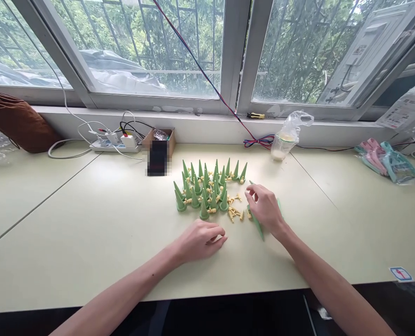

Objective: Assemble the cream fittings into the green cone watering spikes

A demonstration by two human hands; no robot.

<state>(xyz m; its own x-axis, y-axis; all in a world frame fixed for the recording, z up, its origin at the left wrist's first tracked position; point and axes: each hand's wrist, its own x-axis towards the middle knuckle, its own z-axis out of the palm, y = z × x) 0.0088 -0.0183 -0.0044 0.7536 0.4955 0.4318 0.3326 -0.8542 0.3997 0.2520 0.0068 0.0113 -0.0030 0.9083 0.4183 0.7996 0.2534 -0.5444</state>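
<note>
Several green plastic cones [207, 191] stand upright in a cluster on the pale table [88, 224], with small yellow plastic pieces [235, 212] scattered among and to the right of them. My right hand [265, 207] rests over a few green cones lying on the table [258, 226], fingers curled and pinched near the yellow pieces. My left hand [200, 240] lies on the table just in front of the cluster, fingers loosely curled, with nothing visible in it.
A power strip with cables [114, 142] and a small cardboard box [160, 140] sit at the back left. A plastic bag holding a cup [284, 137] stands at the back right. Packaged items [385, 161] lie far right. A brown cloth [18, 121] is far left.
</note>
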